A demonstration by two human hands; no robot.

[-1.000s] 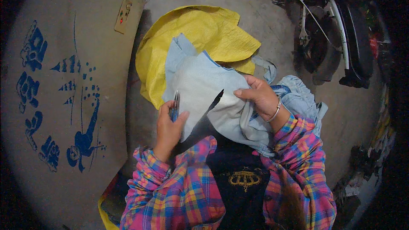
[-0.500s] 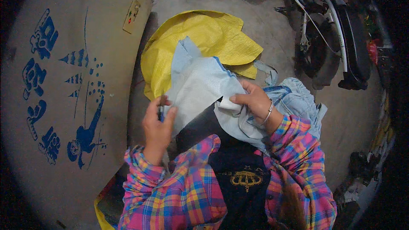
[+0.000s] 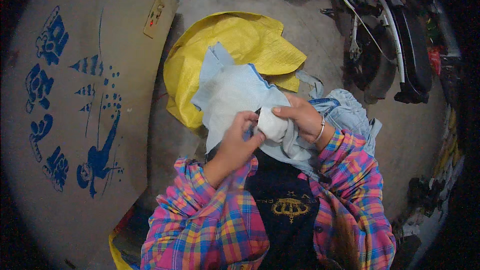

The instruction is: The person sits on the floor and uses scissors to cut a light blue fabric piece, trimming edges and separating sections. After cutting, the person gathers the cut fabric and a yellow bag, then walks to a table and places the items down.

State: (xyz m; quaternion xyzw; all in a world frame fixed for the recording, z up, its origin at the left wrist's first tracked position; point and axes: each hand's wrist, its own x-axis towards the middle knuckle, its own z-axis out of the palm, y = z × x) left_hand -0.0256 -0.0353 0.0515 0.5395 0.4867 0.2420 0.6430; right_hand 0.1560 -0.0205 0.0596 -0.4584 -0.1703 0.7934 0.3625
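While the right hand pinches the pale cloth between thumb and fingers at the centre of the frame, the left hand meets the left edge of its turned-over white flap. From where I stand I cannot tell whether those left fingers are closed on it. The pinch probably stops the fold from springing open, and the cloth's near part lies close to the dark shirt, perhaps so the body can steady it. Beyond, a yellow sack spreads at upper centre, likely as a ground cover under the work. Right of centre, a denim bundle sits within easy reach. I count two hands, one bracelet, two plaid sleeves, one sack, one bundle, and one cabinet at left with one small panel.
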